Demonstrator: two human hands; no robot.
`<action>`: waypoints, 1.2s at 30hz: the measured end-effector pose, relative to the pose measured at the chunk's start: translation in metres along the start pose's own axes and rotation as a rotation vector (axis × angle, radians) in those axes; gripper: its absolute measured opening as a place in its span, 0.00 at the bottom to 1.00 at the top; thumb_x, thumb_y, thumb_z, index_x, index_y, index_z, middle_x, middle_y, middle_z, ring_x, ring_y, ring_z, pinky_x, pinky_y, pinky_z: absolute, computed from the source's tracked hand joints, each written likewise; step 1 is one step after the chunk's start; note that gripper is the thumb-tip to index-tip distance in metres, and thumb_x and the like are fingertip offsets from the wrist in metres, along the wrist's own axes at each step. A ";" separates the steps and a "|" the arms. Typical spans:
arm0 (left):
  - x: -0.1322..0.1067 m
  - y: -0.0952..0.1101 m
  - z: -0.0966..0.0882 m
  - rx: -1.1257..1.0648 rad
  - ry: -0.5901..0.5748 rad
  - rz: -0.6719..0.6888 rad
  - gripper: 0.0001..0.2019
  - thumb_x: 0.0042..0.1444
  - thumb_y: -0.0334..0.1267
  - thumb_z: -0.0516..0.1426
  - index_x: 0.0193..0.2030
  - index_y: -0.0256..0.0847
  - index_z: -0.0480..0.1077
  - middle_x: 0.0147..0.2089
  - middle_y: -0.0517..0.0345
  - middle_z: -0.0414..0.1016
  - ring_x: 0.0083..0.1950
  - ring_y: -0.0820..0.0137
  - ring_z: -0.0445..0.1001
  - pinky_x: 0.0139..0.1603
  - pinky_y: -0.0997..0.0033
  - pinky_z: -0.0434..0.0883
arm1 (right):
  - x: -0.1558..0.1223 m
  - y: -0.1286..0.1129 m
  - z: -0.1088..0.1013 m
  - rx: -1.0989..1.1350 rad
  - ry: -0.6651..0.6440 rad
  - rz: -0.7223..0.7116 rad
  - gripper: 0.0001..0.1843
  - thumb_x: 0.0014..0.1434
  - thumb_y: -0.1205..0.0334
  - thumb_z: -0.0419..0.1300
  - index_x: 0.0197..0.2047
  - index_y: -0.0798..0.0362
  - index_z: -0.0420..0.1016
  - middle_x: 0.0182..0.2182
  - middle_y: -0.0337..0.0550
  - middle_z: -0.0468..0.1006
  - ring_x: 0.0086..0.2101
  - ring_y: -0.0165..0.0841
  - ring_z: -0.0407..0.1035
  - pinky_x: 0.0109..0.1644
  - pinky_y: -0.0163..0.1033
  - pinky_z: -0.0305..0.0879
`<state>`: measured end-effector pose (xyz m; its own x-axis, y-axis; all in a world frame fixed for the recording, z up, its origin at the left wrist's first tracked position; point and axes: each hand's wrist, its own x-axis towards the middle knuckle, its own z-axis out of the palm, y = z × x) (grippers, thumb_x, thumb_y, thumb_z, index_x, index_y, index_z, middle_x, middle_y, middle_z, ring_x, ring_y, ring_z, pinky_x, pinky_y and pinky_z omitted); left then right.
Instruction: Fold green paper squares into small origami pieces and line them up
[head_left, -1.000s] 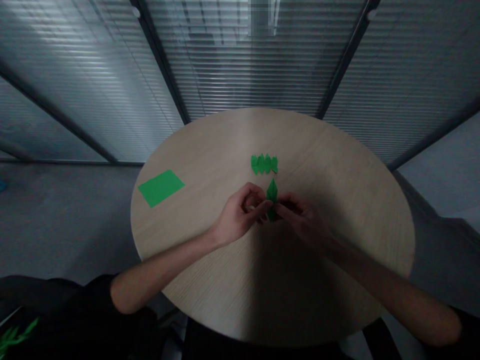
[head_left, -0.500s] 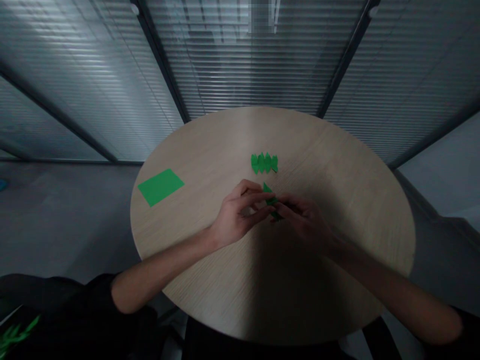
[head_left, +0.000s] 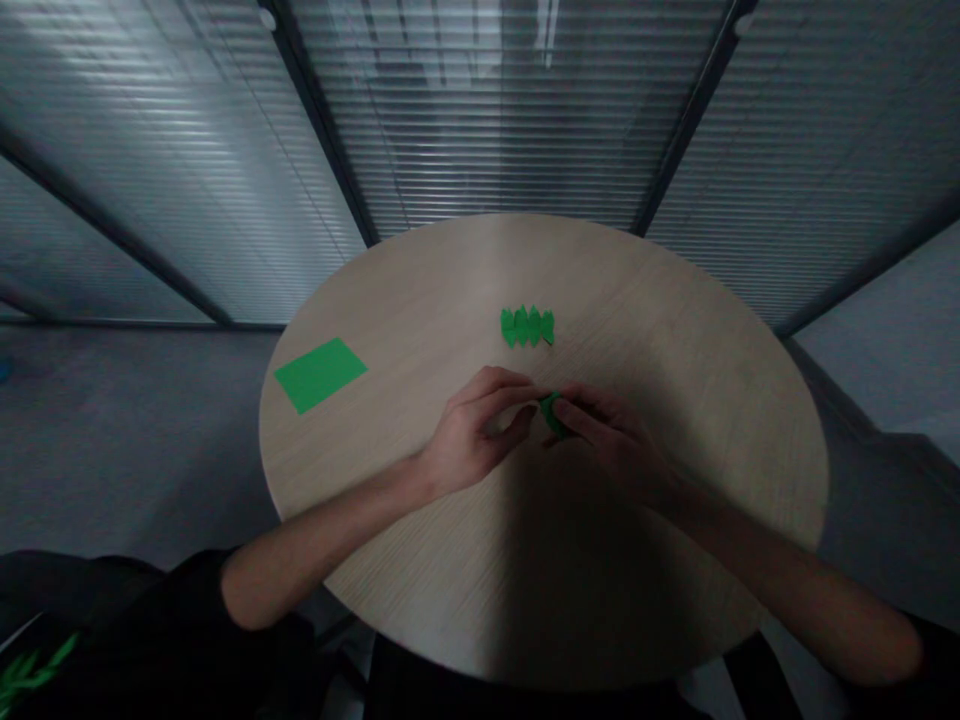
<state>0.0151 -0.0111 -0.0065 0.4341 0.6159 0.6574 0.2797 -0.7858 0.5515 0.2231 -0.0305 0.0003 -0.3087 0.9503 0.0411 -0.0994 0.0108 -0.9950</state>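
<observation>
Small wad of folded green paper (head_left: pixel 553 414), rounded, dim and half hidden, seemingly grasped between curled fingertips of left hand (head_left: pixel 480 425) and right hand (head_left: pixel 611 440), near the middle of the round wooden surface (head_left: pixel 420 300); pleated green paper strip (head_left: pixel 527 326) at 12 o'clock.

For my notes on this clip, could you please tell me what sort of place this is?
Probably an office meeting room: there is a round table, glass walls with blinds, and a grey floor.

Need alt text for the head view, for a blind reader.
The left hand and right hand meet over a small folded green paper piece, half hidden by fingers, on a round pale wood table; a pleated green paper strip and flat green rectangular sheet lie nearby.
</observation>
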 end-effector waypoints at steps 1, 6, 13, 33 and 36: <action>-0.001 -0.001 0.000 0.016 0.011 0.011 0.11 0.69 0.31 0.59 0.55 0.39 0.78 0.48 0.48 0.80 0.49 0.65 0.79 0.50 0.63 0.80 | 0.000 0.000 0.000 -0.002 -0.008 0.005 0.13 0.63 0.47 0.66 0.37 0.48 0.80 0.32 0.38 0.76 0.33 0.31 0.72 0.39 0.38 0.78; -0.005 -0.003 0.001 0.065 0.055 0.058 0.08 0.69 0.32 0.61 0.53 0.40 0.78 0.45 0.50 0.80 0.45 0.67 0.79 0.46 0.65 0.79 | 0.000 0.004 0.000 -0.071 -0.007 -0.016 0.15 0.64 0.46 0.66 0.39 0.50 0.80 0.33 0.39 0.77 0.33 0.32 0.73 0.39 0.39 0.77; -0.006 0.002 0.003 0.038 0.081 0.039 0.07 0.67 0.29 0.61 0.50 0.37 0.78 0.43 0.50 0.80 0.43 0.68 0.80 0.44 0.69 0.79 | -0.001 0.007 0.002 -0.149 0.026 -0.059 0.14 0.65 0.47 0.64 0.39 0.50 0.79 0.30 0.39 0.78 0.32 0.32 0.73 0.37 0.38 0.72; -0.001 0.006 0.006 -0.184 0.060 -0.183 0.05 0.65 0.30 0.63 0.45 0.36 0.81 0.41 0.50 0.82 0.42 0.68 0.80 0.43 0.68 0.78 | -0.002 0.014 0.003 -0.391 0.212 -0.252 0.12 0.65 0.52 0.65 0.35 0.52 0.80 0.28 0.40 0.79 0.29 0.31 0.74 0.34 0.37 0.72; 0.000 0.005 0.006 -0.223 0.052 -0.249 0.05 0.65 0.30 0.63 0.45 0.36 0.82 0.40 0.50 0.81 0.40 0.68 0.80 0.41 0.69 0.77 | 0.000 0.015 0.002 -0.362 0.245 -0.226 0.11 0.64 0.52 0.68 0.39 0.51 0.81 0.30 0.40 0.81 0.30 0.31 0.76 0.35 0.37 0.74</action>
<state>0.0217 -0.0160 -0.0069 0.3302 0.7942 0.5101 0.1748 -0.5825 0.7938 0.2197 -0.0315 -0.0142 -0.0811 0.9566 0.2799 0.2105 0.2910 -0.9333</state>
